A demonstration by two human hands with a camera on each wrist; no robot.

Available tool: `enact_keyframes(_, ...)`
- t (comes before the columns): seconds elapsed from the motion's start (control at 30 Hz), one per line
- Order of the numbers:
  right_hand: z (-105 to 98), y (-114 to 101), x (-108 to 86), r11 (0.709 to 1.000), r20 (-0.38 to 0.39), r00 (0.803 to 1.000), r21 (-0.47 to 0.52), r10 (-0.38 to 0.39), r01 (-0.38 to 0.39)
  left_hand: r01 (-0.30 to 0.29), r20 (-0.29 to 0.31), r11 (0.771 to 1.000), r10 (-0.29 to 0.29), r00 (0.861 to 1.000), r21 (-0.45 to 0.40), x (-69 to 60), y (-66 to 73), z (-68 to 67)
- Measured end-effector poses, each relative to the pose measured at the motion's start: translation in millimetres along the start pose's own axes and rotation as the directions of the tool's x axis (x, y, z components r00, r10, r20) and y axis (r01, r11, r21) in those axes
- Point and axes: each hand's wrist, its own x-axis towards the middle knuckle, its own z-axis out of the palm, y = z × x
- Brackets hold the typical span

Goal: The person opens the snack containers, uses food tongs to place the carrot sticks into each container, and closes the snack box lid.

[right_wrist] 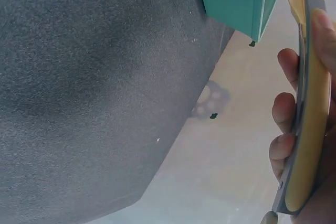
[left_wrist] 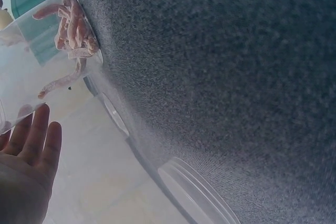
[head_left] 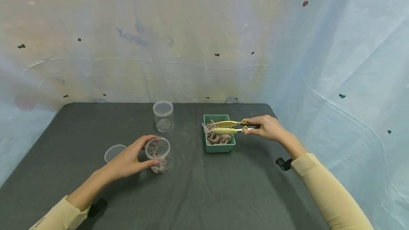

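Note:
My left hand [head_left: 129,159] holds a clear plastic jar [head_left: 161,164] at its rim, thumb on the near side and fingers on the far side. Inside that jar lie several pinkish-brown, powdery strips [left_wrist: 76,30]. My right hand [head_left: 266,127] grips a pair of tongs [right_wrist: 307,108] with yellow tips. The tips are over a green rectangular tub [head_left: 220,148], among or just above a heap of the same strips [head_left: 217,138]. Whether a strip is between the tips cannot be made out.
A second clear jar [head_left: 164,118] with a lid on stands behind the held one. Partly behind my left hand lies a round clear lid [head_left: 112,152]. The dark tabletop [head_left: 191,201] ends at a hanging plastic sheet [head_left: 191,45].

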Motion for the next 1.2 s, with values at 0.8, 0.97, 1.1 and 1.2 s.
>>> enact_keyframes(0.8,-4.1,7.9,-13.7,0.991,-0.082,0.996,0.133,0.03,-0.019,0.002,0.005,1.0,-0.002,1.0,0.007,3.3,-2.2,1.7)
enact_keyframes(0.97,-4.8,5.8,-13.5,0.99,-0.082,0.996,0.142,0.028,-0.016,0.0,0.006,1.0,0.0,1.0,0.004,3.2,-2.0,1.8)
enact_keyframes(1.1,-4.8,4.8,-12.6,0.989,-0.099,0.995,0.15,0.021,-0.006,0.006,0.008,1.0,-0.006,1.0,0.004,2.8,-1.7,1.9)
enact_keyframes(1.2,-6.0,2.3,-11.4,0.989,-0.135,0.991,0.147,-0.005,0.025,0.011,0.012,1.0,-0.011,1.0,0.004,2.9,-1.6,1.6)
